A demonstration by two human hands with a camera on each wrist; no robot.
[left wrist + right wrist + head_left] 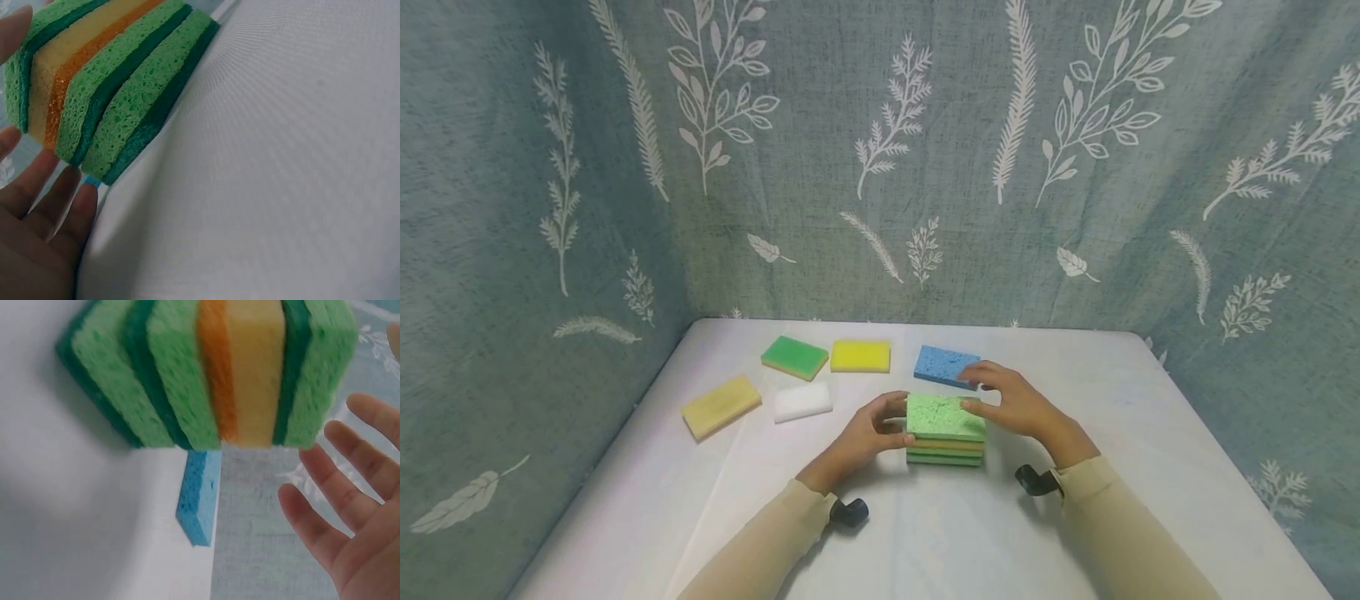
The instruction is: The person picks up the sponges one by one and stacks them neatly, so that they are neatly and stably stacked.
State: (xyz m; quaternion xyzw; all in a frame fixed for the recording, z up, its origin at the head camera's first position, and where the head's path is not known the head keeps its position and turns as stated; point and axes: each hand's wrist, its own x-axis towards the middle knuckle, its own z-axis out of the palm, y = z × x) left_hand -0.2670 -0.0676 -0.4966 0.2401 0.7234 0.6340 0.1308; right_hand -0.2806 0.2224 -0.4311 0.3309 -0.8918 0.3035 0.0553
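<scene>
A stack of several sponges (945, 454) stands on the white table in front of me. On top lies a light green sponge (936, 417) with a dark green underside. Below it comes a yellow and orange sponge (50, 94), then light green ones with dark green layers. My left hand (868, 433) is at the stack's left end, thumb at the front corner, fairly straight fingertips along the back edge. On the right, my right hand (1011, 406) has its fingers spread and relaxed, its thumb overlapping the top sponge in the head view. Behind the stack lies a blue sponge (942, 363), partly covered by the right fingers.
To the back left lie a green sponge (793, 357), a bright yellow sponge (860, 356), a white sponge (802, 402) and a tan-yellow sponge (722, 406). A patterned grey-green curtain (820, 167) hangs behind and along both sides of the table (925, 533).
</scene>
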